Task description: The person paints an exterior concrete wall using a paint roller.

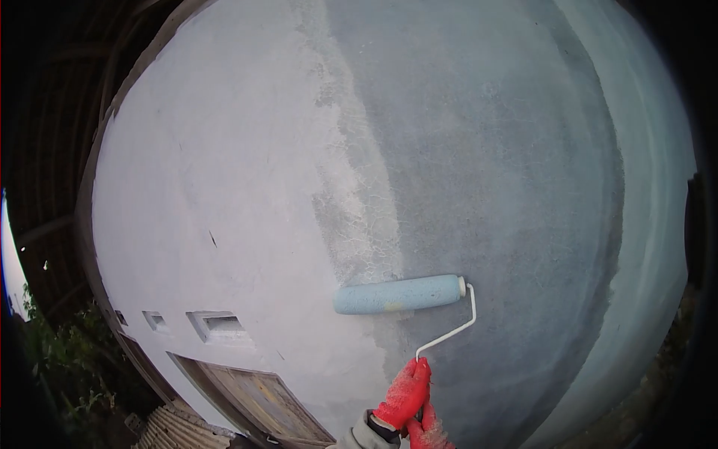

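Note:
A paint roller (400, 294) with a light blue sleeve lies across the wall, over the border between the white part and the grey part. Its bent white wire frame (446, 340) runs down to the handle, which is mostly hidden by my gloves. My left hand (404, 391), in a red glove below a grey cuff, is closed round the upper handle. Just below it, my right hand (429, 434), also red-gloved, grips lower on the handle and is partly cut off by the bottom edge of the view.
The tall wall (493, 165) shows white paint at left, darker grey with fine cracks in the middle and paler grey at right. Low on the left are a wooden door or shutter (258, 396) and a small recessed opening (217, 327). Plants (67, 359) stand beyond the wall.

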Demonstrator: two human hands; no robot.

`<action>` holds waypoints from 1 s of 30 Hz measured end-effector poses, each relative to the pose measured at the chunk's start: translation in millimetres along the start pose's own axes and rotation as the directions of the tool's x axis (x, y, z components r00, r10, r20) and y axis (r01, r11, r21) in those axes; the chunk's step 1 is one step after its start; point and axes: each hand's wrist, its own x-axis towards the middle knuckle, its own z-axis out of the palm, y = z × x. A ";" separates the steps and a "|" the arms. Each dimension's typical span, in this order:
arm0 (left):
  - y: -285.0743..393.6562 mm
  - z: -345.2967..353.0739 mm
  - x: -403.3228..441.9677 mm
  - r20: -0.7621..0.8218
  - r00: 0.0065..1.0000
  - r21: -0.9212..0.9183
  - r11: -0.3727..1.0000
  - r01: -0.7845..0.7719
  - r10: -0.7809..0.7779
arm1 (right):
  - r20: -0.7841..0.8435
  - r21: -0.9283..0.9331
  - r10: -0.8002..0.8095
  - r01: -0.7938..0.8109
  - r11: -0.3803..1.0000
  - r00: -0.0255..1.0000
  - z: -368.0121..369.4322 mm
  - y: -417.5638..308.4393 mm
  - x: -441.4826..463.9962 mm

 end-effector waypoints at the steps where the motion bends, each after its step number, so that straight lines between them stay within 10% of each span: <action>1: 1.6 -0.9 1.7 0.040 0.999 -0.051 0.998 0.021 -0.019 | 0.018 0.010 -0.001 0.001 1.000 1.000 -0.2 -2.9 0.1; 7: -6.2 0.8 13.0 0.094 0.995 -0.073 0.997 -0.031 0.038 | 0.187 0.397 0.503 -0.533 0.747 0.844 -1.6 -13.6 18.3; 9: -13.2 -3.0 16.1 0.123 0.989 -0.091 0.993 -0.075 0.086 | -0.340 -0.188 -0.081 0.017 0.982 0.937 7.3 -11.8 21.8; 13: 25.0 -20.2 2.0 -0.034 0.972 0.029 0.972 -0.233 0.233 | 0.036 -0.015 0.161 -0.161 0.987 0.986 -12.9 -30.3 44.1; 24: 26.9 -88.9 -23.3 -0.076 0.859 -0.149 0.846 -0.512 0.507 | -0.239 -0.384 -0.078 -0.021 0.923 0.968 -39.2 -162.5 315.3; 30: 14.8 -129.9 -44.5 -0.038 0.833 -0.194 0.813 -0.549 0.553 | -0.245 -0.269 -0.031 -0.037 0.962 0.969 -8.0 -124.5 233.4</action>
